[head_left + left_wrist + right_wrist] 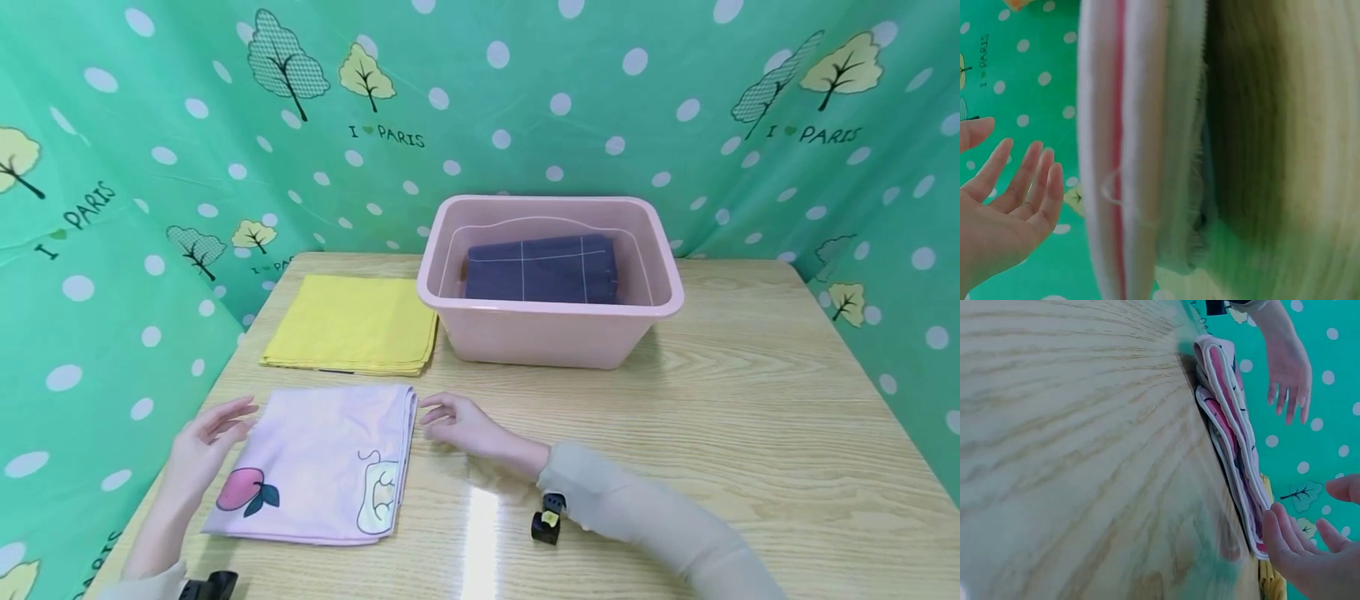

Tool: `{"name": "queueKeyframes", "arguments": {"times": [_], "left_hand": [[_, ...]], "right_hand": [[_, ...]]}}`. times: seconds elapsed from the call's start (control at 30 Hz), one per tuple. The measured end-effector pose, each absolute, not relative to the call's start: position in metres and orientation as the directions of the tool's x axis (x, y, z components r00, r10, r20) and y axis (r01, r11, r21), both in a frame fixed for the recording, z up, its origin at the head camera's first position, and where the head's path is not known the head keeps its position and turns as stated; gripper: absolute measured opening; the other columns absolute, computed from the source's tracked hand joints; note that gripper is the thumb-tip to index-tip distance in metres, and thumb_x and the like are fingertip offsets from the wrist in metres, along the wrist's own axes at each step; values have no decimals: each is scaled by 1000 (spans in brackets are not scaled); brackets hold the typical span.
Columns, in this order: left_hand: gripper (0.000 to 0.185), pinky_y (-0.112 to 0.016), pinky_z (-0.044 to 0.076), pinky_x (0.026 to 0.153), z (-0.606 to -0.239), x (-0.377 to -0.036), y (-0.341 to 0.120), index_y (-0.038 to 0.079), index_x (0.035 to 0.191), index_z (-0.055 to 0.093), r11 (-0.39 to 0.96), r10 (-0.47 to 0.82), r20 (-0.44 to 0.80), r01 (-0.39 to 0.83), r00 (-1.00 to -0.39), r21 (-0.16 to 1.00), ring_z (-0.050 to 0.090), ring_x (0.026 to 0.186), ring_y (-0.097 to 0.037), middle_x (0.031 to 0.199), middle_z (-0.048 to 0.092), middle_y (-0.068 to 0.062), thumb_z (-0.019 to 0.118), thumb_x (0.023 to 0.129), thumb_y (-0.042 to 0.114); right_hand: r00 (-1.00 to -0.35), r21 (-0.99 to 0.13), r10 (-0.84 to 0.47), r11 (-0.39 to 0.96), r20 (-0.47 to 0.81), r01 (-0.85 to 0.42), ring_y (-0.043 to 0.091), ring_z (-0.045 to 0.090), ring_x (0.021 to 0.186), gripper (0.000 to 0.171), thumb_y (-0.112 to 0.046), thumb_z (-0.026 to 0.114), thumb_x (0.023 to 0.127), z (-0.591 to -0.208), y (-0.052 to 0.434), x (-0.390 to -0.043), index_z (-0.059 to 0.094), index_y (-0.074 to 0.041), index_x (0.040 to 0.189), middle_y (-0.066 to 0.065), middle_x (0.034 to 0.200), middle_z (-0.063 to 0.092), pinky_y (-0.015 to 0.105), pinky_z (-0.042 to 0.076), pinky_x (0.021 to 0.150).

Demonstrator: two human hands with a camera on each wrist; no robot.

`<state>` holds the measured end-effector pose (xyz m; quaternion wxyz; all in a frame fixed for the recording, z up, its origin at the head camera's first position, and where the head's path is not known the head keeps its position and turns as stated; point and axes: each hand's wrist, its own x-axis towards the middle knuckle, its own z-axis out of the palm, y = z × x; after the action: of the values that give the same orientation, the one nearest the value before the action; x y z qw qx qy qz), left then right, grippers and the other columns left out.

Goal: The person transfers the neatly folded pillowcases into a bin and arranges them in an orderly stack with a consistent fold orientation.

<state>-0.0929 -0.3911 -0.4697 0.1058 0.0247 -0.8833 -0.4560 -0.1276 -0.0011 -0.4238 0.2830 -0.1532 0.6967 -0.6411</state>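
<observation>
A folded pale pink cloth (322,458) with a strawberry print and a cartoon figure lies on the table at the front left. Beside its left edge hovers my left hand (206,446), fingers loosely bent and holding nothing. My right hand (461,423) is just off its upper right edge, also bare, with relaxed fingers. In the left wrist view the cloth's stacked layers (1141,150) fill the middle, and the spread fingers (1025,181) stand apart from them. The right wrist view shows the layered folded edge (1235,437) with my right fingertips (1270,519) close to it.
A folded yellow cloth (356,323) lies behind the pink one. To its right stands a pink plastic bin (540,333) with a folded dark blue checked cloth (551,271) inside. A green dotted curtain (495,108) surrounds the wooden table (750,400) at back and sides.
</observation>
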Motion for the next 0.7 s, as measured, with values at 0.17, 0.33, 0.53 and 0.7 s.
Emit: {"name": "queueKeyframes", "arguments": {"times": [0.17, 0.33, 0.53, 0.7], "left_hand": [[42, -5, 41, 72, -475, -87, -399, 10, 126, 49, 575, -155, 142, 27, -978, 817, 52, 93, 9, 105, 57, 21, 57, 87, 25], [43, -3, 38, 73, -481, -79, -406, 11, 126, 49, 622, -189, 117, -27, -975, 783, 51, 92, 12, 104, 56, 23, 56, 87, 27], [46, -2, 36, 71, -481, -71, -404, 13, 127, 49, 672, -204, 79, -81, -976, 736, 47, 89, 16, 102, 52, 29, 55, 86, 33], [49, -6, 37, 71, -471, -68, -395, 8, 128, 47, 685, -190, 33, -108, -981, 720, 47, 91, 14, 102, 53, 28, 56, 86, 32]], "right_hand": [[-810, -974, -541, 98, -225, 205, 32, 57, 89, 49, 0, 57, 80, -429, -9, -125, 42, -2, 127, 22, 113, 51, 38, 50, 76], [-829, -975, -513, 109, -223, 195, 30, 58, 86, 50, -2, 59, 80, -434, -16, -124, 41, -5, 128, 20, 112, 51, 35, 51, 73], [-841, -969, -481, 96, -247, 230, 25, 59, 84, 52, -3, 59, 81, -438, -23, -120, 38, -3, 129, 20, 113, 50, 32, 52, 72], [-849, -963, -458, 65, -263, 263, 20, 57, 87, 54, -2, 58, 80, -442, -26, -117, 36, -3, 130, 18, 112, 49, 31, 51, 73]]}}
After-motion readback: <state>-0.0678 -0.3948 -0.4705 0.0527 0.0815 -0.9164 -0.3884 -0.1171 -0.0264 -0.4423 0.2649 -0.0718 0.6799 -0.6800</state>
